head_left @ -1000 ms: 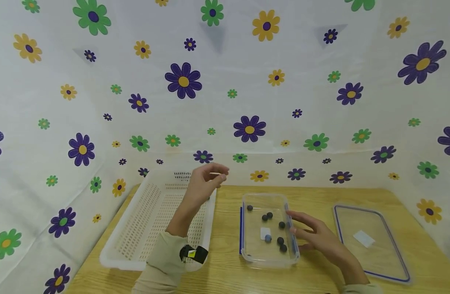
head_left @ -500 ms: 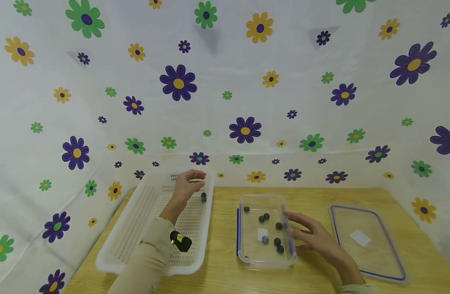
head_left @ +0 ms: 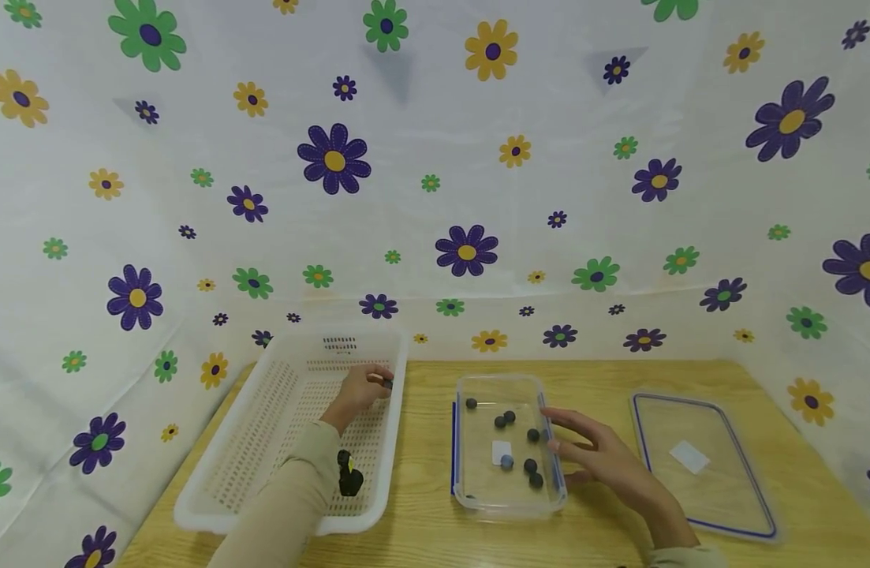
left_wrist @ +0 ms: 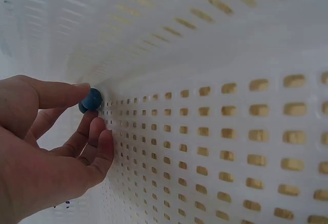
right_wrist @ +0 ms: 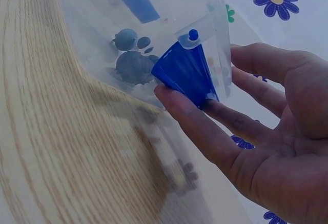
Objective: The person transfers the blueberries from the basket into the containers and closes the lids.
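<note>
Lowering into white basket (head_left: 392, 442), left hand (head_left: 356, 397) is pinching blueberry (left_wrist: 92, 99), apparently ending reach; right hand (head_left: 608, 461), fingers spread, is touching clear box (head_left: 509, 505).

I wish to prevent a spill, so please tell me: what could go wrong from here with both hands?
The left hand seems to pinch a small round berry; it might slip and roll along the basket. The right hand touches the clear box at its blue clip; a harder push might slide or tip it. The lid lies apart on the table, so the loose berries inside the box could spill.
</note>
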Demonstrator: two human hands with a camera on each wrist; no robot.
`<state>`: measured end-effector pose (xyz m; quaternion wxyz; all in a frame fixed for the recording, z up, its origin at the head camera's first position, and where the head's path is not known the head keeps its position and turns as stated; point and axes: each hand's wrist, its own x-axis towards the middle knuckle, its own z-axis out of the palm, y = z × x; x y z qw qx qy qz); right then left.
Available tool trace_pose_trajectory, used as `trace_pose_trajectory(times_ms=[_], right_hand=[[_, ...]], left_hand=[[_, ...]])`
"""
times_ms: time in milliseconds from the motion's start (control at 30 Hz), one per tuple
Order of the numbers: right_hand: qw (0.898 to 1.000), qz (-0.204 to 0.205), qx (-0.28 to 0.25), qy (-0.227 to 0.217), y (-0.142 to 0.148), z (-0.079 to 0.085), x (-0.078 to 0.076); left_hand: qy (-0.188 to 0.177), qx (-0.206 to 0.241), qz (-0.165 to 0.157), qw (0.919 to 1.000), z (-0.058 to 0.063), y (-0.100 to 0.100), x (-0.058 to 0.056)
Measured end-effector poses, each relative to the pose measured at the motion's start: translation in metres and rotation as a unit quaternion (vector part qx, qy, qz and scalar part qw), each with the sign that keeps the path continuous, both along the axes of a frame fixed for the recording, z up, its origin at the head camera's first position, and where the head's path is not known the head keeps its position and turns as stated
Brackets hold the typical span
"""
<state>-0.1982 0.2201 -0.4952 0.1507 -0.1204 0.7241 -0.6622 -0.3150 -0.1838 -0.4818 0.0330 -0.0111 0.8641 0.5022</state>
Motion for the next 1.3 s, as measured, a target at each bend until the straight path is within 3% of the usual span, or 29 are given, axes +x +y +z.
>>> trace_pose_trajectory(times_ms=[367, 733, 933, 1133, 1300], right_hand=[[1.0, 0.004, -0.005, -0.004, -0.001, -0.002, 0.002], [1.0, 0.005, -0.013, -0.008, -0.001, -0.002, 0.003], [1.0, 0.003, -0.009, -0.002, -0.004, 0.0, 0.001], [1.0, 0.002, -0.003, 0.005, -0.003, 0.0, 0.0], [1.0, 0.005, -0.003, 0.011, -0.001, 0.0, 0.001]], left_hand=[[0.006, -0.038, -0.001, 0.9993, -0.01, -0.003, -0.003], [0.007, -0.039, 0.014, 0.9991, -0.009, -0.008, -0.005], [-0.002, -0.036, 0.045, 0.9983, 0.01, -0.01, -0.001], [0.005, 0.016, 0.047, 0.9988, 0.036, -0.009, 0.002], [0.066, 0.015, 0.042, 0.9968, 0.059, -0.001, 0.004]])
